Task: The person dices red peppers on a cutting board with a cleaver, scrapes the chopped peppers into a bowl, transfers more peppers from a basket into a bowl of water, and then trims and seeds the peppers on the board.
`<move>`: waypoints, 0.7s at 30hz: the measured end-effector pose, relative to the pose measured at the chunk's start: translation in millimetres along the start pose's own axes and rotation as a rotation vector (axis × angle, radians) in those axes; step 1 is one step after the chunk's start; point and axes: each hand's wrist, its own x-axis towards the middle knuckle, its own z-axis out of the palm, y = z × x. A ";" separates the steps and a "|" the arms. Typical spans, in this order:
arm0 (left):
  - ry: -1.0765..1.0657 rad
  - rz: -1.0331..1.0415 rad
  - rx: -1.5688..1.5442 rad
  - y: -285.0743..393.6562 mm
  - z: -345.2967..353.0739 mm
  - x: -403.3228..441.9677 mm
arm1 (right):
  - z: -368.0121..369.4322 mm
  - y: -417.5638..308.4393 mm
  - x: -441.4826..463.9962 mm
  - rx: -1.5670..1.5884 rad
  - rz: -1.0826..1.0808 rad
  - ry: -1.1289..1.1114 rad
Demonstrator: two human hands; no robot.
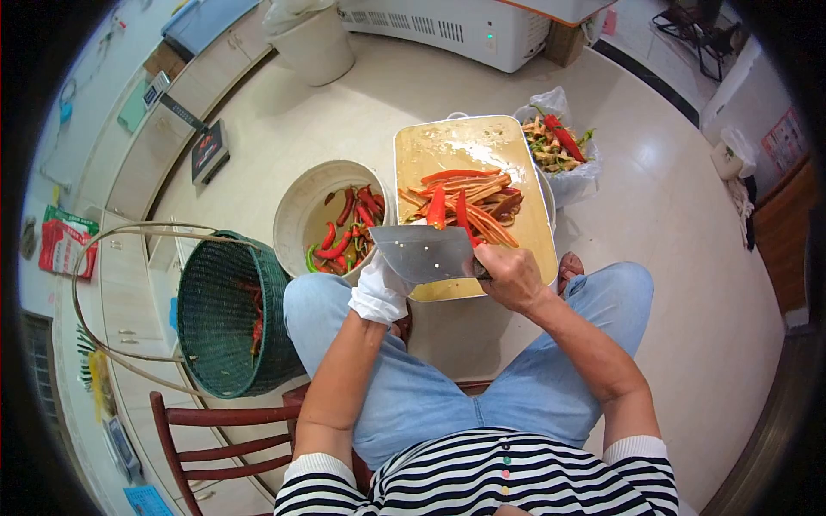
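My right hand point(514, 277) is wrapped around the handle of a cleaver point(419, 255), whose wide steel blade points left with small pale bits stuck on it. My left hand point(381, 288), in a white glove, is at the blade's left end; its fingers are hidden behind the steel. Just past the blade's upper edge, a red chili pepper point(436, 205) shows. Beneath lies a yellowish cutting board point(447, 142) with a pile of sliced red peppers point(495, 185) in long strips. Whether my left hand touches a pepper cannot be seen.
Left of the board stands a white bucket point(291, 202) holding whole red peppers and a green one. A green woven basket point(219, 322) sits farther left. At the board's right is a plastic bag point(585, 182) with pepper scraps. A scale point(209, 153) rests on the floor.
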 end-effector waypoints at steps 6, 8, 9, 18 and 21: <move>-0.095 0.085 0.788 36.4 7.2 10.1 | 7.6 8.5 -1.9 -0.109 0.080 -0.004; 0.199 -0.451 -0.791 33.2 13.1 26.6 | 2.5 13.1 0.1 -0.084 0.165 -0.051; 0.195 -0.451 -0.790 36.3 14.5 26.5 | 4.4 14.0 -0.4 -0.087 0.165 -0.049; 0.056 -0.359 -0.636 58.4 17.6 11.4 | 3.2 25.4 0.1 -0.036 0.504 -0.191; 0.058 -0.385 -0.574 67.5 19.6 6.2 | 6.9 31.2 -2.1 0.008 0.556 -0.213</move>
